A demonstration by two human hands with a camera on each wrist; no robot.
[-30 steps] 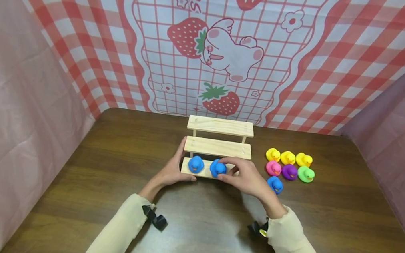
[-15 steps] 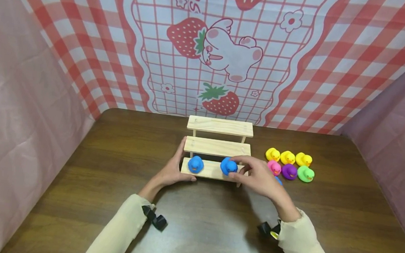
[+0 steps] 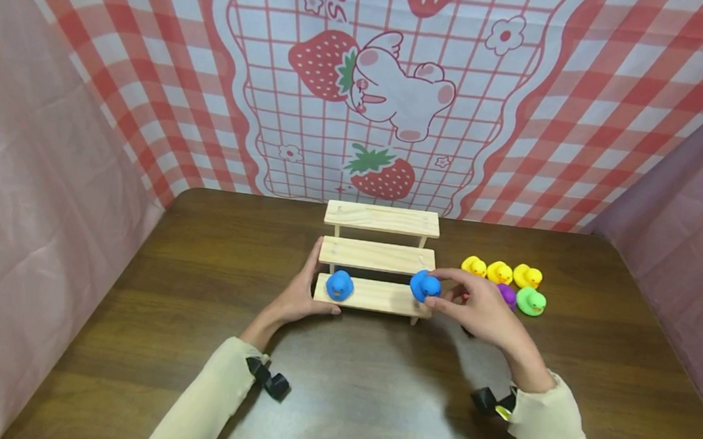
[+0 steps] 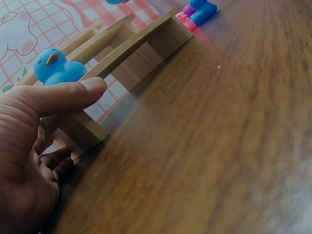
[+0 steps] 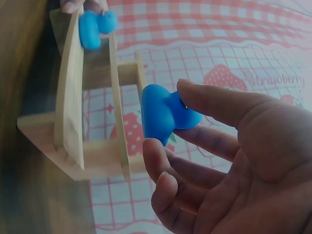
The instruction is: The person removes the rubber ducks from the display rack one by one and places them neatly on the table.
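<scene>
A three-step wooden stand (image 3: 380, 255) stands on the table. My left hand (image 3: 296, 300) grips its left end, the thumb (image 4: 73, 96) along the front edge of the lowest step in the left wrist view. One blue rubber duck (image 3: 339, 285) sits on that step near the left hand. My right hand (image 3: 483, 312) pinches another blue rubber duck (image 3: 424, 286) between thumb and fingers. In the right wrist view this held duck (image 5: 158, 112) is in the air, apart from the stand, near the right end of the lowest step.
Right of the stand, several yellow ducks (image 3: 500, 272), a green duck (image 3: 531, 302) and a partly covered purple duck (image 3: 506, 295) stand on the table (image 3: 360, 401). In the left wrist view a pink duck (image 4: 185, 20) and another blue duck (image 4: 203, 12) show beyond the stand.
My right hand has carried its blue duck rightward along the lowest step to the right end. It now covers most of the pink duck and the blue duck on the table. My left hand stays put.
</scene>
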